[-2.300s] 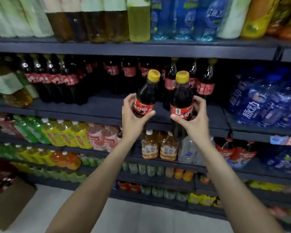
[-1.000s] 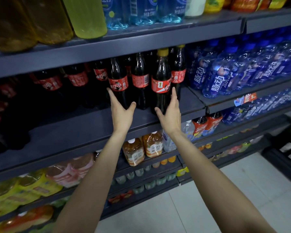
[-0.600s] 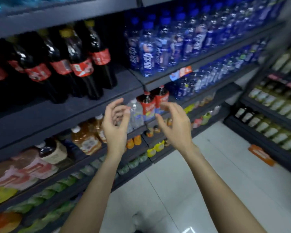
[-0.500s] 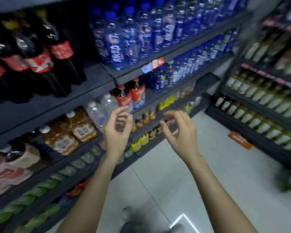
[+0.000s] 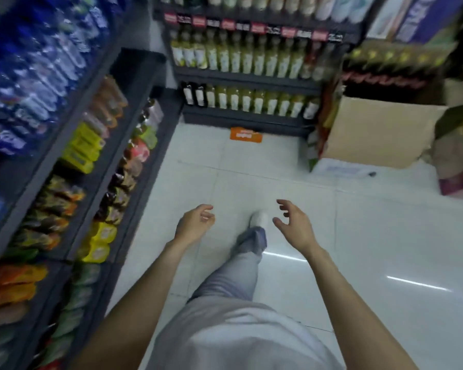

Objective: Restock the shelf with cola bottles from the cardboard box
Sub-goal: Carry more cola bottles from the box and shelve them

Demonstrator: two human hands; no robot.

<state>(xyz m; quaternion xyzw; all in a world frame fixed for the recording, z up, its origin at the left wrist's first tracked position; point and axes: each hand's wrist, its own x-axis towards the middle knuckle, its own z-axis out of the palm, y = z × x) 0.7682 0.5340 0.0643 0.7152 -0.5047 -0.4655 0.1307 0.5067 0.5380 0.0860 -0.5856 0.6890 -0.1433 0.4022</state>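
Observation:
My left hand [image 5: 195, 222] and my right hand [image 5: 294, 225] hang in front of me over the white tiled floor, fingers loosely curled, holding nothing. A tan cardboard box [image 5: 380, 132] stands on the floor at the right, its flap up toward me, so its contents are hidden. Dark bottles with red labels [image 5: 382, 81], blurred, stand just behind the box. The cola shelf is out of the frame.
Drink shelves [image 5: 96, 145] run along my left, full of blue, yellow and orange bottles. A second shelf unit [image 5: 246, 76] with pale green bottles closes the aisle ahead. An orange sign [image 5: 246, 134] lies on the floor. My leg and white shoe [image 5: 258, 218] step forward.
Both hands let go of the cola bottles on the shelf and dropped down empty. The view swung right and down, away from the cola shelf toward the floor and the cardboard box.

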